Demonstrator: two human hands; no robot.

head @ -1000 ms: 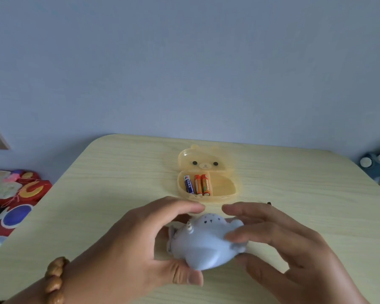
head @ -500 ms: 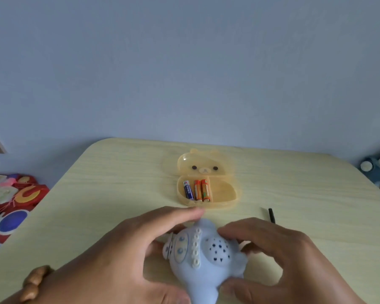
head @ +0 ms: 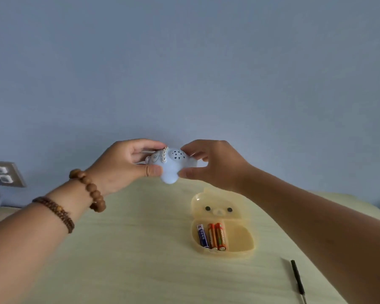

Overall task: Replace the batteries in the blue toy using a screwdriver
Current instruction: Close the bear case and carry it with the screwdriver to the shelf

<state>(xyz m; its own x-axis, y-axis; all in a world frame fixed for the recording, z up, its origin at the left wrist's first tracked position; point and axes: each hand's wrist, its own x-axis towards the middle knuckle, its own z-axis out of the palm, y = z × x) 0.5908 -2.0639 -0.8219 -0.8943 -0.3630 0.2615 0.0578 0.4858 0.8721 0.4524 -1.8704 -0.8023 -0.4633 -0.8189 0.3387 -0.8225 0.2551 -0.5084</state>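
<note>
At the far left a grey wall plate with two white sockets sits on the blue wall. Next comes the left forearm, wearing a thin dark beaded bracelet and, nearer the wrist, a brown bracelet of large round beads. The left hand is curled around the left side of the blue toy, thumb beneath and fingers over the top, pinching it. The toy is held up in the air above the far part of the pale wood-grain table, in front of the wall; it is a rounded light-blue shape with a row of small white knobs, an oval panel to their left and a patch of dark speckled holes to their right. The right hand pinches the toy's right side, thumb below and fingers above. Below and to the right, a translucent yellow bear-shaped case lies open on the table, its lid showing two dark eyes and a pale snout. Its tray holds three batteries side by side at the left: one blue-and-white, two orange; their lettering is too blurred to read. Right of the case, near the table's edge, a slim black screwdriver lies flat, apart from the case, with the right forearm passing above.
</note>
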